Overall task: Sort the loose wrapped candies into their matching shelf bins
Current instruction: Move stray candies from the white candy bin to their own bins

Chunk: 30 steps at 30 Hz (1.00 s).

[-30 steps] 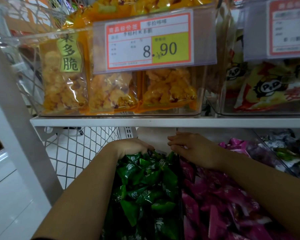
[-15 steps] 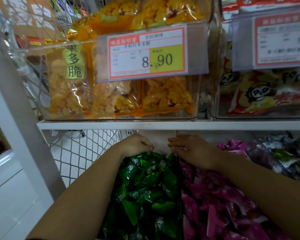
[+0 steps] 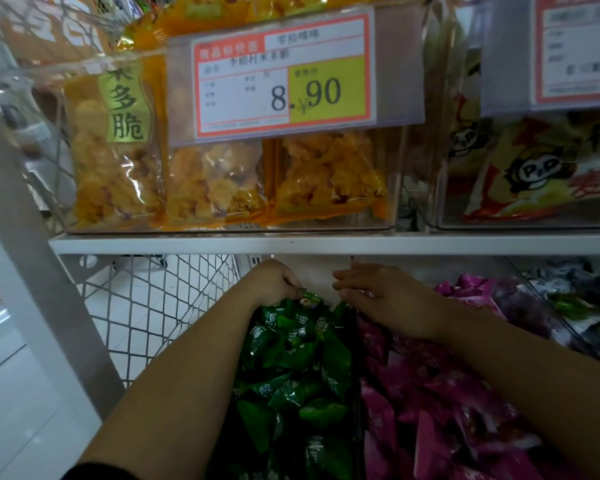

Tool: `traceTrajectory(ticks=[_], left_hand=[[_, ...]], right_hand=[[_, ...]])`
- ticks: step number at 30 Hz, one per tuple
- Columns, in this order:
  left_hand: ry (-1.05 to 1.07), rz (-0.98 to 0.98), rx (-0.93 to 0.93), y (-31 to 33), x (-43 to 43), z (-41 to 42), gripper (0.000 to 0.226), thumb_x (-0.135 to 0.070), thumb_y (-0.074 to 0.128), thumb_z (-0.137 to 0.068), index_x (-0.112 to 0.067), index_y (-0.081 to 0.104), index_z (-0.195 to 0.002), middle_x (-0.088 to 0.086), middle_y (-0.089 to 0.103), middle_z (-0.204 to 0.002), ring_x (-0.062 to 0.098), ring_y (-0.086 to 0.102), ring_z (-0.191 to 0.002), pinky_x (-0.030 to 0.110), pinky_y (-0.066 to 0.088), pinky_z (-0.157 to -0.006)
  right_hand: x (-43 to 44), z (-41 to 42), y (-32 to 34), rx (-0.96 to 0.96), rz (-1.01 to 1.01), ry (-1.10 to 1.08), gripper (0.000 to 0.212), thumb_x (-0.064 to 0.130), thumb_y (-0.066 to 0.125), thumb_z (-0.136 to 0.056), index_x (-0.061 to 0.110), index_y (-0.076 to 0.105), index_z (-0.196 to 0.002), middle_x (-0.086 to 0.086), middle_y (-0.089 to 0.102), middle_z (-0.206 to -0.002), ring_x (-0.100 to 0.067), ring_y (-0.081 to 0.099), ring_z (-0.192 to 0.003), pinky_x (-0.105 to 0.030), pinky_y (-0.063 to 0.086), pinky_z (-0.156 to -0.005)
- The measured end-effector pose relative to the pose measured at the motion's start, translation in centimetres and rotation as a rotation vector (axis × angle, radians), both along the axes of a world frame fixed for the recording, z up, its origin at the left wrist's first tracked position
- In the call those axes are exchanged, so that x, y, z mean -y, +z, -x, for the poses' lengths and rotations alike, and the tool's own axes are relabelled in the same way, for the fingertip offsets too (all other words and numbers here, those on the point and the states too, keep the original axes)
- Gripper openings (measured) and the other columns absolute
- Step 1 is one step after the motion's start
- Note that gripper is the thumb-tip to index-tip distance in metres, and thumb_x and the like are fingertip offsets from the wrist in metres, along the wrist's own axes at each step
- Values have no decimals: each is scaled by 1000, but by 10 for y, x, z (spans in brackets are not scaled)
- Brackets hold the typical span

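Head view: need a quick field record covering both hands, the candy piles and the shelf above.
left hand: fingers curled at a green candy, back of pile; grip unclear
right hand: over back of pink candies, fingers pointing left, nothing seen held
green candies: left of pink, side by side
upper shelf: orange snack packs behind price tag reading 8.90

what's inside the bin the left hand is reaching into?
A heap of green wrapped candies. The left hand pinches one at the back of the heap. The floor and lower layers of the bin are covered by the heap and the left forearm.
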<state>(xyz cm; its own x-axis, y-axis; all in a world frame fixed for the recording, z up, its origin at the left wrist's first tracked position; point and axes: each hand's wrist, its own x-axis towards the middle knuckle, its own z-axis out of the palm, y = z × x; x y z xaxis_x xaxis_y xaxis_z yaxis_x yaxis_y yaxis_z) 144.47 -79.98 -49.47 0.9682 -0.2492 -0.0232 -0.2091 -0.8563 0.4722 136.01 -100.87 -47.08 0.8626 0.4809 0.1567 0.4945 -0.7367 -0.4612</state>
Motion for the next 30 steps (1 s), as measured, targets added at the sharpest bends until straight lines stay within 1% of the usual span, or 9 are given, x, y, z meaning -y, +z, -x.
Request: traceTrajectory(ticks=[4, 8, 10, 12, 16, 21, 23, 28, 30], left_hand=[[79, 212, 156, 11, -9, 19, 18, -20, 68, -86, -10, 69, -101, 0, 64, -98, 8, 55, -85, 4, 37, -60], [150, 517, 297, 31, -13, 53, 30, -19, 70, -85, -13, 64, -113, -1, 65, -108, 12, 60, -101, 22, 44, -88], [131, 497, 340, 40, -13, 73, 30, -19, 67, -87, -12, 64, -116, -2, 64, -109, 12, 59, -101, 20, 42, -86], [115, 460, 370, 45, -13, 94, 25, -20, 65, -88, -12, 67, -112, -4, 65, -106, 11, 60, -97, 18, 42, -81], [83, 611, 241, 40, -13, 134, 5, -19, 67, -86, -23, 65, -85, 6, 68, -100, 20, 65, -90, 38, 53, -85], [64, 762, 31, 35, -19, 169, 12, -13, 64, -88, -18, 55, -81, -4, 61, -82, 1, 62, -73, 21, 54, -67], [71, 829, 3, 35, -26, 177, 7, -14, 61, -89, -17, 58, -84, -5, 64, -82, 4, 63, -80, 22, 54, -70], [131, 975, -7, 42, -22, 196, 10, -24, 56, -93, -21, 65, -93, 9, 54, -98, 21, 56, -94, 19, 54, -70], [102, 969, -29, 48, -6, 205, 14, -26, 52, -95, -22, 65, -97, 9, 61, -100, 20, 61, -95, 20, 53, -69]], right_hand=[[-2, 2, -3, -4, -7, -28, 36, 28, 41, -101, 19, 53, -133, 6, 34, -151, -9, 20, -142, -14, 15, -106], [-7, 14, -1, -20, -71, -94, 35, 28, 43, -100, 21, 53, -133, 1, 39, -149, -15, 33, -138, -26, 24, -110], [-12, 26, 4, 22, -109, -121, 37, 30, 49, -97, 25, 51, -134, 0, 45, -144, -18, 50, -123, -25, 35, -101], [-18, 41, 8, 76, -155, -101, 43, 31, 53, -95, 27, 46, -138, 4, 45, -143, -17, 54, -118, -19, 35, -95], [-36, 67, 14, 83, -290, -56, 46, 32, 61, -90, 24, 48, -133, 8, 58, -121, -13, 56, -111, -21, 43, -89], [-43, 82, 19, 109, -339, -40, 10, 28, 65, -88, 25, 60, -96, 18, 56, -79, 2, 57, -72, -8, 41, -58], [-41, 88, 20, 98, -412, -50, 6, 24, 65, -88, 25, 60, -92, 19, 57, -75, 8, 56, -66, -6, 40, -55], [-21, 116, 23, 70, -552, -149, 21, 32, 57, -93, 23, 62, -112, 4, 63, -82, -2, 57, -68, -12, 41, -55], [-4, 133, 24, 115, -538, -181, 16, 32, 56, -93, 24, 62, -106, 0, 62, -78, -5, 54, -64, -14, 39, -53]])
